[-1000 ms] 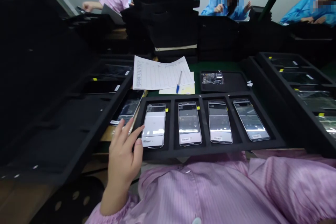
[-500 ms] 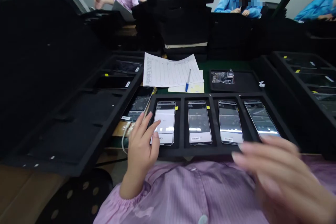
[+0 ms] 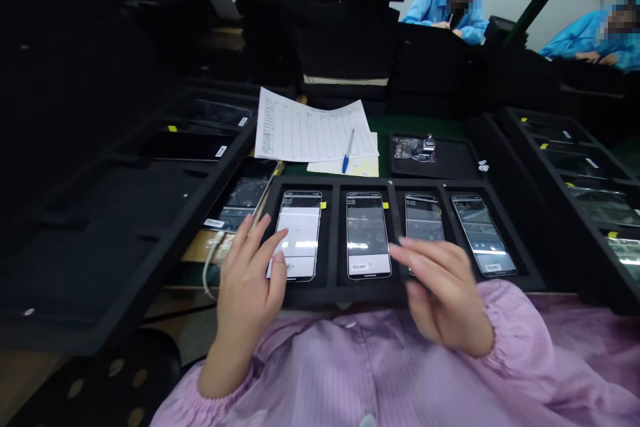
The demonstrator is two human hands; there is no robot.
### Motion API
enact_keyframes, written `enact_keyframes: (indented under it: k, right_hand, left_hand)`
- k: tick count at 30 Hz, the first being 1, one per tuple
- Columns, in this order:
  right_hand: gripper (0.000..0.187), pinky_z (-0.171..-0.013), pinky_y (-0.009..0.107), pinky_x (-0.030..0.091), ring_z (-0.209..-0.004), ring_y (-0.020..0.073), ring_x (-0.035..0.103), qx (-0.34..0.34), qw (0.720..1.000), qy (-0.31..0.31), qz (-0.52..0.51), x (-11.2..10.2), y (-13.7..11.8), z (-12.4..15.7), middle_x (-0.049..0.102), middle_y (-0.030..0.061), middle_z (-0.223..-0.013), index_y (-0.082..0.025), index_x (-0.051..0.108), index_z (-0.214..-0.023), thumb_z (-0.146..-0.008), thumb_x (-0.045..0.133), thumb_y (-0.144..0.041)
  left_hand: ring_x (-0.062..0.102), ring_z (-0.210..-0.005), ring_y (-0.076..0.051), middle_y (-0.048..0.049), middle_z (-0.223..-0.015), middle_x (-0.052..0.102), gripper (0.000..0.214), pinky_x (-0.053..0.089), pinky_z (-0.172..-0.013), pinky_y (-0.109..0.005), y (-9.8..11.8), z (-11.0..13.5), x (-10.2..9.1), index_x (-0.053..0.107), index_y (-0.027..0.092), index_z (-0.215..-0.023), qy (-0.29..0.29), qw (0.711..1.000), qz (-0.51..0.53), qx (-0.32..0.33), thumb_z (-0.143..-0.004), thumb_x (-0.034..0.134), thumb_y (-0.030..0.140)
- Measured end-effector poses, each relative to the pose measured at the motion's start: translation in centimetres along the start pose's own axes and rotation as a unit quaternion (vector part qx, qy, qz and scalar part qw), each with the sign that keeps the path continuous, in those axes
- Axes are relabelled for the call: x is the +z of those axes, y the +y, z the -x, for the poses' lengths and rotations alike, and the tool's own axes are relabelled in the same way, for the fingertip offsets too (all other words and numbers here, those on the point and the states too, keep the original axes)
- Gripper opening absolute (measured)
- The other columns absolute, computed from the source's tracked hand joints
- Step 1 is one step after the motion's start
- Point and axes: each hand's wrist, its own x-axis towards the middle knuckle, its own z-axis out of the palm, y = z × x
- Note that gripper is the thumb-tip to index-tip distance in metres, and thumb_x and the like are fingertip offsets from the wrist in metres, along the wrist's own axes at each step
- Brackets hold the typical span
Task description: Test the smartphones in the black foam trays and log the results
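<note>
Several smartphones lie in separate compartments of a black foam tray (image 3: pixel 331 292) in front of me. My left hand (image 3: pixel 253 277) is open, its fingers spread over the lower left edge of the leftmost phone (image 3: pixel 300 227), whose screen is lit white. Over the third phone (image 3: pixel 421 213) hovers my right hand (image 3: pixel 445 290), open and empty, covering that phone's lower part. Its fingertips come near the right edge of the second phone (image 3: pixel 367 230). The rightmost phone (image 3: pixel 484 233) lies slightly tilted in its compartment.
Behind the tray lie a printed sheet (image 3: pixel 310 127), a blue pen (image 3: pixel 349 152) and a small black tray (image 3: pixel 450 159) with small parts. Another phone (image 3: pixel 245 190) and a white cable (image 3: pixel 210 263) are at left. Larger trays flank both sides; co-workers sit beyond stacked black trays.
My right hand has moved left and away from me, from the lower right to above the third phone. My left hand stays at the leftmost phone. The view has shifted slightly.
</note>
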Motion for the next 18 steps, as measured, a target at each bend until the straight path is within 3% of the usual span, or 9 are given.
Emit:
enact_keyframes:
  k: [3, 6, 13, 18]
  right_hand:
    - [0.043, -0.101, 0.053, 0.050, -0.128, 0.0308, 0.057, 0.012, 0.998, 0.054, -0.003, 3.1, 1.6, -2.6, 0.066, 0.0115, -0.128, -0.025, 0.048, -0.139, -0.097, 0.047, -0.022]
    - [0.044, -0.104, 0.058, 0.047, -0.136, 0.0337, 0.048, 0.040, 0.999, 0.020, 0.003, 4.1, 2.4, -3.0, 0.058, 0.0168, -0.138, -0.021, 0.046, -0.141, -0.097, 0.045, -0.023]
    - [0.041, -0.105, 0.062, 0.046, -0.139, 0.0347, 0.045, 0.046, 0.999, -0.022, 0.000, 4.1, 2.8, -2.3, 0.059, 0.0168, -0.137, -0.022, 0.049, -0.138, -0.097, 0.045, -0.026]
    - [0.029, -0.111, 0.064, 0.038, -0.131, 0.0312, 0.054, 0.014, 0.998, -0.054, 0.006, 4.4, 2.8, -2.6, 0.074, 0.0104, -0.108, -0.022, 0.060, -0.122, -0.097, 0.045, -0.020]
  left_hand:
    - [0.040, -0.142, -0.035, -0.0180, -0.140, 0.056, 0.032, 0.040, -0.112, -0.054, 0.0, 0.0, 0.0, 0.062, 0.015, -0.120, -0.002, 1.000, -0.004, 0.013, -0.094, 0.045, 0.020]
    - [0.040, -0.142, -0.035, -0.0188, -0.138, 0.057, 0.032, 0.040, -0.112, -0.055, 0.1, 0.0, 0.0, 0.062, 0.014, -0.121, -0.004, 1.000, -0.007, 0.006, -0.094, 0.045, 0.019]
    - [0.039, -0.143, -0.032, -0.0159, -0.140, 0.057, 0.034, 0.041, -0.111, -0.053, 0.1, 0.2, -0.1, 0.059, 0.017, -0.125, -0.004, 1.000, -0.011, -0.002, -0.094, 0.044, 0.019]
    - [0.038, -0.143, -0.036, -0.0168, -0.143, 0.055, 0.033, 0.041, -0.110, -0.057, 0.0, 0.0, 0.1, 0.067, 0.017, -0.117, -0.023, 0.999, -0.035, 0.008, -0.094, 0.043, 0.021]
